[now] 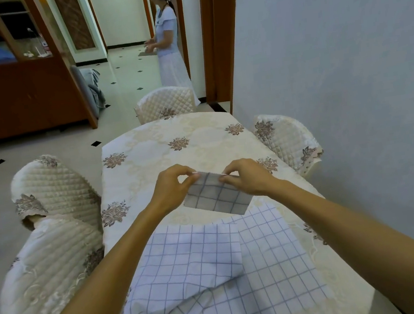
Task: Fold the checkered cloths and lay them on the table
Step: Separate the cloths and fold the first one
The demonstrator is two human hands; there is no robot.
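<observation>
Folded checkered cloth (217,197) | I've got left hand (172,187) and right hand (249,177) fingers (189,173) pinching its far corners, guessing to square edges | unfolded cloths (215,273) lie on table (198,137)

Soft fabric pretty much everywhere in this one

The small grey checked cloth (217,197) looks like thin matt woven fabric, same for the 2 pale blue checked cloths (200,262), which are a bit rumpled. Then the tablecloth (172,135) has a faint sheen with embroidered-looking flowers, the chair covers (48,186) are puffy quilted fabric, floor tiles (125,73) glossy, door frame (220,37) varnished wood, wall (332,63) matt.
</observation>
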